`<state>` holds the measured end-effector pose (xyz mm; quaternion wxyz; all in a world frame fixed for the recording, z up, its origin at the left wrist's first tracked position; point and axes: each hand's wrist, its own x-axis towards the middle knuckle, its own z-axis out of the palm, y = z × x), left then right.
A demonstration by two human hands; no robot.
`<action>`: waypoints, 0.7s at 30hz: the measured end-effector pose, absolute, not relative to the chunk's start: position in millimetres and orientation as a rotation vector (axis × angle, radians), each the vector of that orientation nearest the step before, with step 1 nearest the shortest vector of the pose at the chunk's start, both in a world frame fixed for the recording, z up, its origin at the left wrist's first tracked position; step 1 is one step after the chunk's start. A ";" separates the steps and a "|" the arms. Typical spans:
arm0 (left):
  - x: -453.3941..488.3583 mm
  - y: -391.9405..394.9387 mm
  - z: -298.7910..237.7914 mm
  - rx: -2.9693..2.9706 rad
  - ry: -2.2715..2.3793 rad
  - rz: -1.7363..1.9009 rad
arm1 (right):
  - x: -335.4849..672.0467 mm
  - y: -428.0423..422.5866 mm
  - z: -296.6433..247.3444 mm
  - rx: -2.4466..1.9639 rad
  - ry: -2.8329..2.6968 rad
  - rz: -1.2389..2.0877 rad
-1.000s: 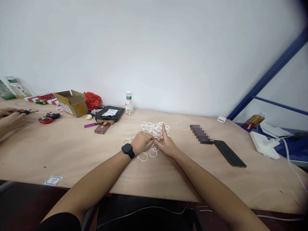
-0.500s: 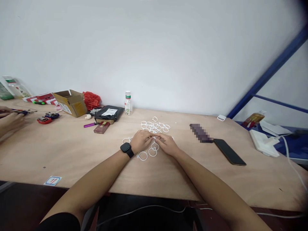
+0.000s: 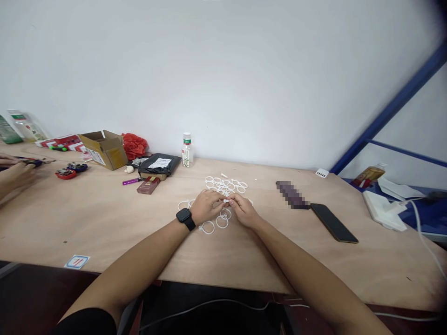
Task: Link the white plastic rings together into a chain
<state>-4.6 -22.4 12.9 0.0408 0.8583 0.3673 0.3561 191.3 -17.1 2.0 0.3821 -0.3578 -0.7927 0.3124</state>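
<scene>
Head view, left hand and right hand together, both pinching a small white piece, white rings around

Marking check: one number legible

A blue-framed sticker near the front edge of the wooden table is displaying a red "11". Lettering on the plastic bottle, the black parcel's white label and the dark-red pack is proving unreadable.
</scene>
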 end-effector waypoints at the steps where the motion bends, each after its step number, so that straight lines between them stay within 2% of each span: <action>1: -4.4 -22.6 13.3 2.636 1.126 1.085 | 191.2 -17.1 1.7 -0.911 -2.019 0.803; 21: -4.6 -25.1 16.7 2.630 1.052 1.116 | 187.1 -19.5 0.8 -0.903 -2.217 0.728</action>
